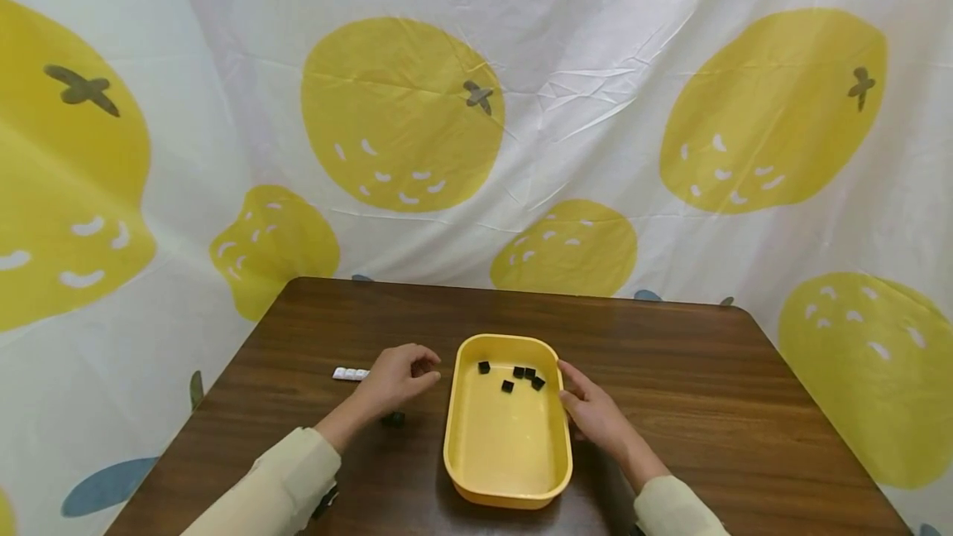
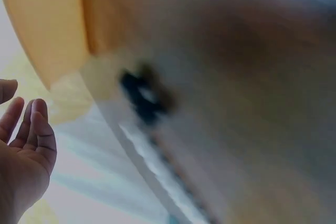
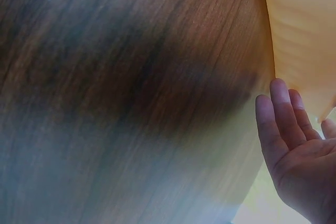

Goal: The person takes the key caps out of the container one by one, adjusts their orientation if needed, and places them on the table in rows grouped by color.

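A yellow rectangular bin [image 1: 509, 495] stands on the table, with several small black cubes [image 1: 507, 386] scattered toward its far end. My left hand [image 1: 398, 376] hovers just left of the bin. Its fingers are loosely bent, and in the left wrist view nothing shows between them. On the right, my right hand [image 1: 598, 416] lies along the bin's side; in the right wrist view its straight fingers [image 3: 281, 98] rest against the outer wall. A row of small white cubes [image 1: 348, 373] lies left of my left hand, which partly hides it. Dark cubes [image 1: 395, 418] lie beside my left wrist.
The dark brown wooden table [image 1: 707, 370] extends on both sides of the bin. Behind it hangs a white cloth [image 1: 573, 89] printed with large yellow lemons. Much of the left wrist view is blurred.
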`<state>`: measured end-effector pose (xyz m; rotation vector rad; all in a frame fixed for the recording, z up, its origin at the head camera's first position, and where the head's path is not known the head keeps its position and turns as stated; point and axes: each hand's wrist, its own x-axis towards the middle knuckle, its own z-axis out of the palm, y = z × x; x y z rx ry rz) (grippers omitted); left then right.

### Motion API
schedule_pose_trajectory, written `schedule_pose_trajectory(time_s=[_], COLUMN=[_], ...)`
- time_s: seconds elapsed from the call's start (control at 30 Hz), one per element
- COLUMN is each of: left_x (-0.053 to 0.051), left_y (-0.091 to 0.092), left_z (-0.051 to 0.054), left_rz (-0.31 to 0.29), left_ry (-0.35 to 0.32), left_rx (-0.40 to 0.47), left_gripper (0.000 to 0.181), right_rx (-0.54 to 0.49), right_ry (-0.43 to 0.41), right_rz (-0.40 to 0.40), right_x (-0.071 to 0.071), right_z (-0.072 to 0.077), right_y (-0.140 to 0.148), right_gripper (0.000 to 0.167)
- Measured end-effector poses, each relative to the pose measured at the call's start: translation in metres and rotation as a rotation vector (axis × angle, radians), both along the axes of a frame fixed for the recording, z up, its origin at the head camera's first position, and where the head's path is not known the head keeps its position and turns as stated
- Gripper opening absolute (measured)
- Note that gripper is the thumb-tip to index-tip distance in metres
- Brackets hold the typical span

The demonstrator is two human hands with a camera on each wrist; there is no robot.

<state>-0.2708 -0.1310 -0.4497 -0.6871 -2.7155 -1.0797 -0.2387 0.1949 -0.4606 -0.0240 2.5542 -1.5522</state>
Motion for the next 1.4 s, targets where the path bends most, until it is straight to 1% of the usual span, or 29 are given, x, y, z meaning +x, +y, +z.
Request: schedule_pose_trajectory(time_s=[0.13, 0.17, 0.2, 0.23, 0.3, 0.37, 0.47, 0.53, 0.63, 0.7, 0.73, 0.87, 0.93, 0.97, 1.07, 1.17, 1.27, 1.4], left_x=[-0.007, -0.008, -0.009, -0.009, -0.011, -0.013, -0.017, -0.021, -0.025, -0.029, -0.031, -0.036, -0.039, -0.039, -0.042, -0.044, -0.044, -0.043], left_y=[0.03, 0.037, 0.043, 0.048, 0.059, 0.071, 0.086, 0.094, 0.101, 0.105, 0.107, 0.113, 0.116, 0.118, 0.122, 0.125, 0.128, 0.13], left_z=[0.009, 0.01, 0.01, 0.011, 0.011, 0.009, 0.006, 0.002, -0.003, -0.007, -0.008, -0.008, -0.007, -0.007, -0.007, -0.01, -0.013, -0.015], left_rz=[-0.059, -0.074, -0.092, -0.103, -0.122, -0.122, -0.106, -0.099, -0.093, -0.094, -0.096, -0.108, -0.107, -0.103, -0.082, -0.06, -0.06, -0.071], left_ry=[0.024, 0.023, 0.04, 0.034, 0.011, -0.031, -0.093, -0.099, -0.099, -0.085, -0.09, -0.09, -0.112, -0.119, -0.146, -0.15, -0.136, -0.124], left_rx=[0.017, 0.02, 0.021, 0.024, 0.039, 0.05, 0.034, 0.004, -0.066, -0.125, -0.157, -0.244, -0.272, -0.286, -0.343, -0.377, -0.391, -0.389], left_gripper=[0.017, 0.018, 0.018, 0.017, 0.018, 0.019, 0.023, 0.024, 0.025, 0.025, 0.022, 0.024, 0.027, 0.031, 0.034, 0.031, 0.01, 0.032], right_rx=[-0.005, -0.004, -0.004, -0.004, -0.01, -0.012, 0.006, 0.03, 0.056, 0.066, 0.071, 0.112, 0.13, 0.138, 0.15, 0.149, 0.138, 0.13], right_ry=[-0.008, -0.008, -0.008, -0.008, -0.006, -0.002, 0.006, 0.012, 0.02, 0.027, 0.032, 0.076, 0.094, 0.101, 0.102, 0.096, 0.085, 0.071], right_rz=[-0.002, 0.001, 0.0, 0.0, 0.0, 0.0, 0.002, 0.002, -0.001, -0.004, -0.004, 0.001, 0.002, 0.001, 0.001, 0.007, 0.008, -0.001], right_x=[0.0, 0.001, 0.001, 0.001, 0.002, 0.002, 0.003, 0.003, 0.003, 0.002, 0.002, 0.0, -0.001, -0.001, -0.002, -0.002, -0.002, -0.003], right_z=[0.0, 0.0, 0.0, 0.0, 0.001, 0.001, 0.002, 0.004, 0.005, 0.005, 0.005, 0.007, 0.008, 0.008, 0.008, 0.008, 0.007, 0.007], right_y=[0.0, 0.001, 0.001, 0.001, 0.0, 0.0, -0.002, -0.004, -0.005, -0.004, -0.004, -0.002, -0.001, 0.0, 0.002, 0.003, 0.003, 0.002], right_gripper=[0.053, 0.053, 0.053, 0.053, 0.053, 0.053, 0.053, 0.053, 0.053, 0.052, 0.052, 0.051, 0.051, 0.051, 0.051, 0.051, 0.052, 0.052])
